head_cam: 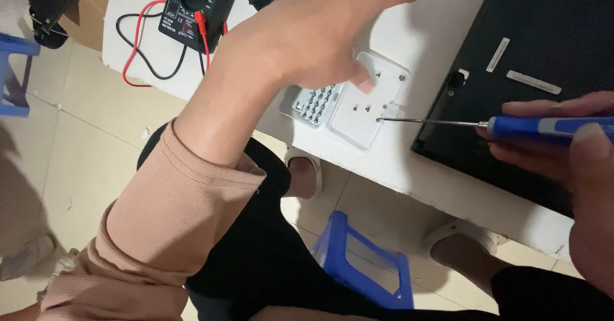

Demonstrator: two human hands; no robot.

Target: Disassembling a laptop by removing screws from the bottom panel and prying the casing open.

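My left hand (313,30) hovers over a clear plastic lid (369,100) on the white table (409,167), one fingertip pressing on its near corner. A few small screws lie on the lid. Beside it sits a clear case of several screwdriver bits (313,103), partly hidden by my hand. My right hand (575,148) grips a blue-handled screwdriver (543,128) whose thin shaft points left, its tip touching the lid's right edge.
A black laptop (537,52) lies bottom-up on the table's right side. A black multimeter (195,4) with red and black leads sits at the far left edge. Below the table are a blue stool (364,263), my legs and sandalled feet. Another blue stool (16,71) stands at left.
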